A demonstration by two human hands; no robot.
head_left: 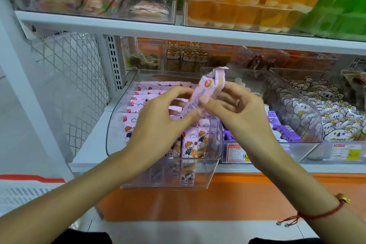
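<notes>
A pink snack packet (200, 93) with an orange round mark is held tilted above a clear plastic bin (116, 125) on a shop shelf. My left hand (158, 117) pinches the packet's lower end with curled fingers. My right hand (235, 105) grips its upper part, thumb across the front. The bin holds several rows of the same pink packets (142, 95), standing on edge with a cartoon child printed on them.
A neighbouring clear bin (297, 105) at the right holds koala-printed packets (324, 109) and purple boxes (285, 132). Price tags (236, 153) hang on the bin fronts. The upper shelf (178, 29) carries bins of orange jelly cups (247, 6). A wire mesh panel (69, 77) stands at the left.
</notes>
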